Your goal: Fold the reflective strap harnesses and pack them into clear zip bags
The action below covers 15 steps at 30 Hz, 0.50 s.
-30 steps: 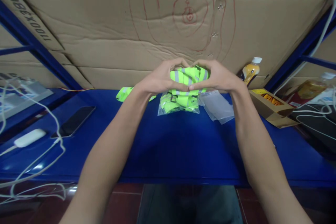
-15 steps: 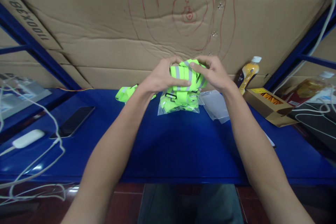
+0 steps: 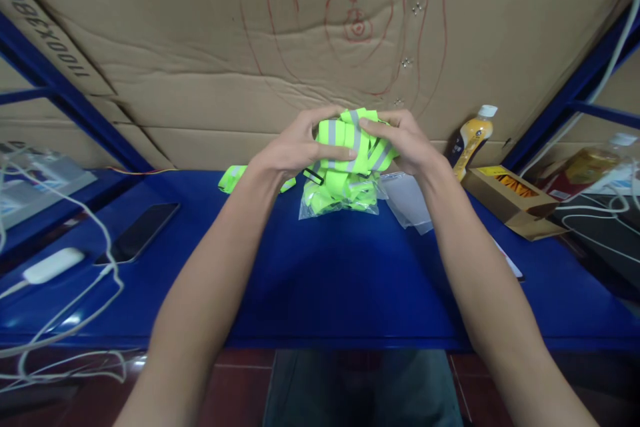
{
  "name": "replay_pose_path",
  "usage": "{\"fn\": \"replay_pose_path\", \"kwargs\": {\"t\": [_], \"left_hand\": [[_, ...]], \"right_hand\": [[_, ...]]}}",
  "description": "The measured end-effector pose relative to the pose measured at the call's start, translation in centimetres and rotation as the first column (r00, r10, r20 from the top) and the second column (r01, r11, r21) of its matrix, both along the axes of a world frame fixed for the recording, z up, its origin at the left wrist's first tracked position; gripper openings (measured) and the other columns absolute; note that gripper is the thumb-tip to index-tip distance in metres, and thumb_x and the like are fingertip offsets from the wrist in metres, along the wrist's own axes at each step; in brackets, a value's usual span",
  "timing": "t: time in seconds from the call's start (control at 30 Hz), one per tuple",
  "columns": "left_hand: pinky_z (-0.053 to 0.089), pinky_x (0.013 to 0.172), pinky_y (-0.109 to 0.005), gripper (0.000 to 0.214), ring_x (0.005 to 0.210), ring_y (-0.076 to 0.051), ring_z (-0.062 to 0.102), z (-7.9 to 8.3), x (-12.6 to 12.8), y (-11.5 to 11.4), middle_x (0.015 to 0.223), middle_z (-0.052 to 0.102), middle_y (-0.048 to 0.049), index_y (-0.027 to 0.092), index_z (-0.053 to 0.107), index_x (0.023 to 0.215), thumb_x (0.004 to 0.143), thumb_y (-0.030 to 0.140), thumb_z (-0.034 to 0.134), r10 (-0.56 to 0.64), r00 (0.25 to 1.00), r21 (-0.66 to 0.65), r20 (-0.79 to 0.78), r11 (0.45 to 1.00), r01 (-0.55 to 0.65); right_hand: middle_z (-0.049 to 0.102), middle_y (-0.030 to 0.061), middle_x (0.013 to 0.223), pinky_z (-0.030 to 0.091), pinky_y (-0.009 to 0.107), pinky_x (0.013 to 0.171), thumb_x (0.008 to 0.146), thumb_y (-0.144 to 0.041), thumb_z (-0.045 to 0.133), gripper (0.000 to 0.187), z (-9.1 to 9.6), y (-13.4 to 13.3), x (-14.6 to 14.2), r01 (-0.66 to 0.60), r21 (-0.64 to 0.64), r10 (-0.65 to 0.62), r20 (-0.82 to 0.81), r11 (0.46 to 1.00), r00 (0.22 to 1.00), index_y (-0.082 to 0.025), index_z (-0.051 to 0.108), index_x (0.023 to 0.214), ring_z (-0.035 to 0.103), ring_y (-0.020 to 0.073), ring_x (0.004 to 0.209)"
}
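Note:
Between my two hands is a folded bundle of neon yellow-green reflective straps [image 3: 345, 140] with silver stripes. My left hand [image 3: 295, 143] grips its left side, thumb across the front. Around the right side closes my right hand [image 3: 403, 137], its thumb pressed on the top; most fingers of both hands are hidden behind. A black buckle [image 3: 313, 177] hangs at the bundle's lower left. Just below, a clear plastic bag [image 3: 340, 203] with more neon straps lies on the blue table. Another neon strap piece [image 3: 233, 178] rests behind my left forearm.
Clear flat plastic bags [image 3: 407, 200] lie by my right forearm. Farther right stand a yellow drink bottle [image 3: 470, 140] and an open cardboard box [image 3: 515, 203]. At left are a phone [image 3: 143, 233], a white device [image 3: 55, 265] and loose cables. A cardboard wall [image 3: 200, 47] closes the back.
Both hands keep hold of the strap bundle, which has shifted slightly left and been turned a little. The black buckle has swung to the left and tilted.

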<state>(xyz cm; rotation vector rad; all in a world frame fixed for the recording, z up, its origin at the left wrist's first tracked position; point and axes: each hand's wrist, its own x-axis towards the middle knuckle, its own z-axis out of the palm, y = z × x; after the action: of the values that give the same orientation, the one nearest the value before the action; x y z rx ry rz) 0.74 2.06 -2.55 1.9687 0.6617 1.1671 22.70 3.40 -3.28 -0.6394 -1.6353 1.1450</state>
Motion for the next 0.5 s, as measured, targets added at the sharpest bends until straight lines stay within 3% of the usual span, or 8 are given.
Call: {"fn": "replay_pose_path", "kwargs": {"t": [0.2, 0.37, 0.5], "left_hand": [[0.067, 0.085, -0.034, 0.068, 0.101, -0.025, 0.078, -0.3, 0.1, -0.2, 0.111, 0.078, -0.006, 0.02, 0.077, 0.117, 0.061, 0.036, 0.111, -0.069, 0.993, -0.176, 0.091, 0.981, 0.084], [0.069, 0.084, -0.035, 0.081, 0.104, -0.028, 0.081, -0.7, 0.6, -0.2, 0.114, 0.079, -0.0073, 0.019, 0.073, 0.126, 0.057, 0.032, 0.114, -0.026, 0.99, -0.226, 0.139, 0.972, 0.058], [0.072, 0.092, -0.042, 0.065, 0.106, -0.032, 0.083, -1.5, 1.7, 0.0, 0.112, 0.083, -0.0121, 0.016, 0.076, 0.12, 0.071, 0.043, 0.109, -0.124, 0.971, -0.392, 0.202, 0.899, 0.196]], "right_hand": [[0.051, -0.0018, 0.061, 0.032, 0.023, 0.046, 0.073, -0.053, 0.095, 0.051, 0.0, 0.2, -0.8, 0.147, -0.007, -0.147, -0.046, 0.989, 0.988, -0.02, 0.059, 0.06, 0.045, 0.009, 0.053], [0.042, -0.0033, 0.059, 0.026, 0.023, 0.046, 0.079, -0.057, 0.09, 0.056, 0.1, 0.6, -0.2, 0.231, 0.14, -0.236, 0.019, 0.963, 0.972, -0.021, 0.052, 0.057, 0.037, 0.0077, 0.054], [0.039, -0.0031, 0.062, 0.025, 0.024, 0.051, 0.091, -0.054, 0.081, 0.053, 0.3, 0.7, 0.8, 0.268, 0.323, -0.315, 0.104, 0.908, 0.943, -0.021, 0.051, 0.061, 0.034, 0.0092, 0.059]]}}
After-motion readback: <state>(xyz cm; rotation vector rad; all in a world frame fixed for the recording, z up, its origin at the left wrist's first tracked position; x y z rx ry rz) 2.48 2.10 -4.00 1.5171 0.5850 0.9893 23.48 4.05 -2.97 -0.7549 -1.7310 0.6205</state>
